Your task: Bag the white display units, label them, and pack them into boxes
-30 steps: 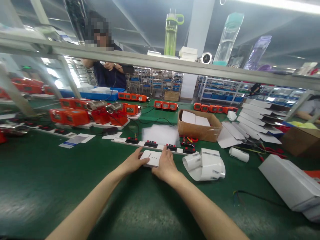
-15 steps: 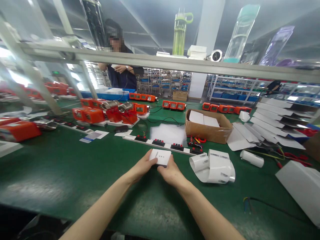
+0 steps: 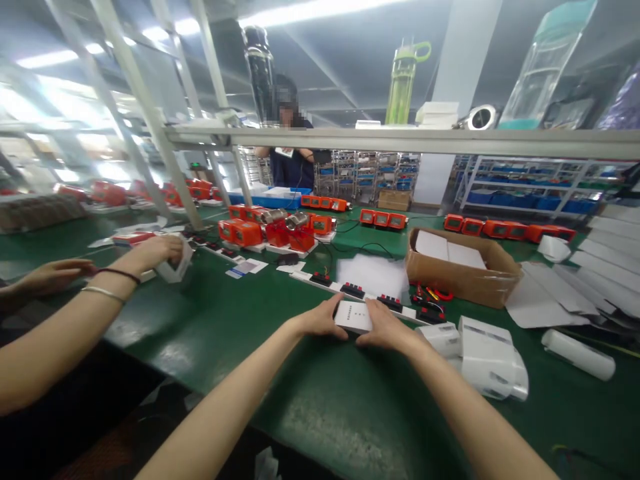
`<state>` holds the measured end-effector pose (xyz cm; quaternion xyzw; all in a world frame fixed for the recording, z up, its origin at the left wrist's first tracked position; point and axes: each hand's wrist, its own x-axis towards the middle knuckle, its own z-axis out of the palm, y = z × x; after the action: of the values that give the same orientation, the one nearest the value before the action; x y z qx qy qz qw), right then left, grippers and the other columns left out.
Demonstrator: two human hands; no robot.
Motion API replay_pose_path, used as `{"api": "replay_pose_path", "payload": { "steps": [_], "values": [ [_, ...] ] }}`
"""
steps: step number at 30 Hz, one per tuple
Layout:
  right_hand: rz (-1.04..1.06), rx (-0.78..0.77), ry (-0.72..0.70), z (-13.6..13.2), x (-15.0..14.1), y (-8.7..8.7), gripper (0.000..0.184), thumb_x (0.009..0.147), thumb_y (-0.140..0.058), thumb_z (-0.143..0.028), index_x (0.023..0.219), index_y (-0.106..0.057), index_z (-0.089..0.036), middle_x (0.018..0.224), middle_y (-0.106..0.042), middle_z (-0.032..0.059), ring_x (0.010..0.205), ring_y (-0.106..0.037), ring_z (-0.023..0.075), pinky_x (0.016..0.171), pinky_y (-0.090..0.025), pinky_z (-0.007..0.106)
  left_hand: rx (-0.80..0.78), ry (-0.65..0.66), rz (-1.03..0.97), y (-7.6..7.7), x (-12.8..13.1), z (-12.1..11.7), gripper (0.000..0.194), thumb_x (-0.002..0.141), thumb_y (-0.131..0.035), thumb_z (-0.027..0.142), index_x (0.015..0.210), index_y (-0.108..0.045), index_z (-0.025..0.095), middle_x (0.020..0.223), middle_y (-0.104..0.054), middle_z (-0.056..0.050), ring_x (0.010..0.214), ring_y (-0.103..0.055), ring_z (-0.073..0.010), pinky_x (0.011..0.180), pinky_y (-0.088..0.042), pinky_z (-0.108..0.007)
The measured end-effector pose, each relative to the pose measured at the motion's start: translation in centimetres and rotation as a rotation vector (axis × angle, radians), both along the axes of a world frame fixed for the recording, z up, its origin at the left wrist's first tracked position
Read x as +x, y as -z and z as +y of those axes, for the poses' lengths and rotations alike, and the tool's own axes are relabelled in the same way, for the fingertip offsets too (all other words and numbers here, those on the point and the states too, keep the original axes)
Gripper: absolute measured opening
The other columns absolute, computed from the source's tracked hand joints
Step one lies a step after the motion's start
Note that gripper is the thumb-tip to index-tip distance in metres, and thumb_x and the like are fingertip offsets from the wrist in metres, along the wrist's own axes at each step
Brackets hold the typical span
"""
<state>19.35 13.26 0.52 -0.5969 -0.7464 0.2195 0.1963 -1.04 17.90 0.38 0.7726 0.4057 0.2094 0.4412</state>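
A small white box (image 3: 353,316) with tiny printed marks lies on the green table (image 3: 320,407), held from both sides. My left hand (image 3: 319,321) grips its left edge with curled fingers. My right hand (image 3: 385,329) clasps its right edge, thumb on top. Just behind the box runs a white strip with black and red terminal blocks (image 3: 353,290). To the right of my right hand lie folded white cartons (image 3: 487,358).
A co-worker's arms reach in from the left; one hand (image 3: 157,251) holds a white box. Orange devices (image 3: 270,230) stand at the back. A brown cardboard box (image 3: 463,270) with white sheets sits right of centre, flat white cartons (image 3: 555,303) beyond. Another person stands behind the metal rail (image 3: 400,141).
The view has swung left, bringing a co-worker's arms into sight. Both my hands stay on the white box, which has tipped flatter toward the table.
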Motion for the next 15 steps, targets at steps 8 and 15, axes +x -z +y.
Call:
{"api": "replay_pose_path", "payload": {
  "steps": [8, 15],
  "values": [
    [-0.338, -0.058, -0.040, 2.9, -0.6, 0.6, 0.043, 0.084, -0.063, -0.035, 0.122, -0.052, -0.016, 0.126, -0.053, 0.0103, 0.112, -0.053, 0.0261, 0.093, -0.044, 0.048, 0.053, 0.046, 0.234, -0.5, 1.1, 2.4, 0.096, 0.033, -0.089, 0.027, 0.121, -0.053, 0.020, 0.127, -0.054, -0.008, 0.123, -0.045, -0.0344, 0.106, -0.033, -0.048],
    [-0.410, -0.074, -0.119, 3.9, -0.4, 0.7, 0.074, 0.052, -0.079, -0.035, 0.114, -0.053, -0.004, 0.114, -0.060, 0.0201, 0.105, -0.058, 0.0331, 0.087, -0.046, 0.039, 0.058, 0.166, 0.260, -0.5, 1.5, 3.0, 0.079, 0.035, -0.089, 0.021, 0.108, -0.058, 0.018, 0.110, -0.062, -0.006, 0.113, -0.054, -0.0330, 0.098, -0.043, -0.047]
  ]
}}
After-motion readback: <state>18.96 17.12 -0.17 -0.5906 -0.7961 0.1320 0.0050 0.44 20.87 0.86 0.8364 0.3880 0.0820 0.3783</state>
